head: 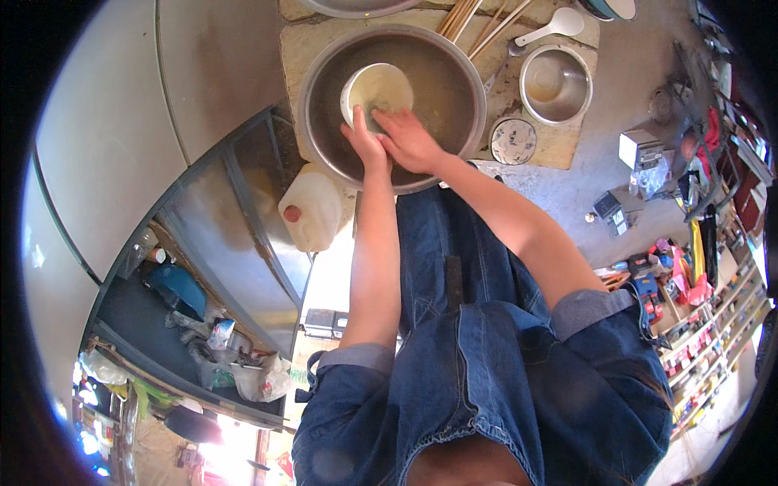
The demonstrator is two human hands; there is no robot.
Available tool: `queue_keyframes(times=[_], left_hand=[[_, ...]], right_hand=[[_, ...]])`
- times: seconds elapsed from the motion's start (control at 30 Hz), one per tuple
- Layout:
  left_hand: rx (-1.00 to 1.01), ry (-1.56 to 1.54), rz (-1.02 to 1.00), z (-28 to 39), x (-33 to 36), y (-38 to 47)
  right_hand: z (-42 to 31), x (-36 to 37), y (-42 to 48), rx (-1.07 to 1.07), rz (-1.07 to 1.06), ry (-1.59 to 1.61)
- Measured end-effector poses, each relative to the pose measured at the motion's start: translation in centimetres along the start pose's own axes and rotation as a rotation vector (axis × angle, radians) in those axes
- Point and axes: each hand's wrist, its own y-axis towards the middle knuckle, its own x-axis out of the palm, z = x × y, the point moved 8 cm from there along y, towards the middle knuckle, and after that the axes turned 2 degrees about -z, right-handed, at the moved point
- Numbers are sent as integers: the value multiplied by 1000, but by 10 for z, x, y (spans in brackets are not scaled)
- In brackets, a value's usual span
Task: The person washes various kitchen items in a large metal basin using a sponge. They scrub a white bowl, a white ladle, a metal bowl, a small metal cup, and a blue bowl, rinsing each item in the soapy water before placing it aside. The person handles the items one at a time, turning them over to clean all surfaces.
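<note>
A wide metal basin [477,115] holds murky liquid, with a pale bowl [380,85] inside it. My left hand [366,144] is at the bowl's near left rim, one finger over the rim and another outside it, and seems to grip it. My right hand [413,141] lies beside it, palm down, fingers spread and reaching into the bowl. Its fingertips are partly hidden by the cloudy contents. The two hands touch near the wrists. Right of the basin are a metal pot [565,109] with a little liquid and a small patterned dish [513,141].
Chopsticks [460,18], a white rice paddle [565,23] and a metal spoon [515,48] lie behind the pot on the worn tabletop [553,152]. A plastic jug [316,209] with a red cap stands at the basin's near left. A cabinet [206,200] is at left.
</note>
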Motion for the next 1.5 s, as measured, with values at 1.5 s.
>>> queue_keyframes(times=[1.5], left_hand=[[-330,-87,-216,4,8,14]], right_hand=[[-13,-20,1,-255,-14,-644]])
